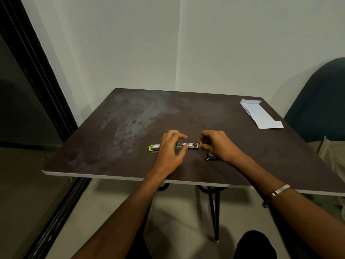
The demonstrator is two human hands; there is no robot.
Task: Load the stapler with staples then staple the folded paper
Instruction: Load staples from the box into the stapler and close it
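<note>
A yellow and silver stapler (155,147) lies swung fully open and flat on the dark table (130,118), its metal staple channel facing up. My left hand (170,152) rests over its middle, thumb and fingers holding it down. My right hand (214,144) is at the channel's right end, fingertips pinched on a small strip of staples (199,143). A small blue staple box (211,157) lies partly hidden under my right hand. The folded white paper (261,115) lies at the table's far right corner, away from both hands.
The table stands in a corner against pale walls. A dark sliding door frame (37,71) runs along the left. A dark blue chair (321,101) stands past the table's right edge. The table's front edge (112,177) is near me, black legs below it.
</note>
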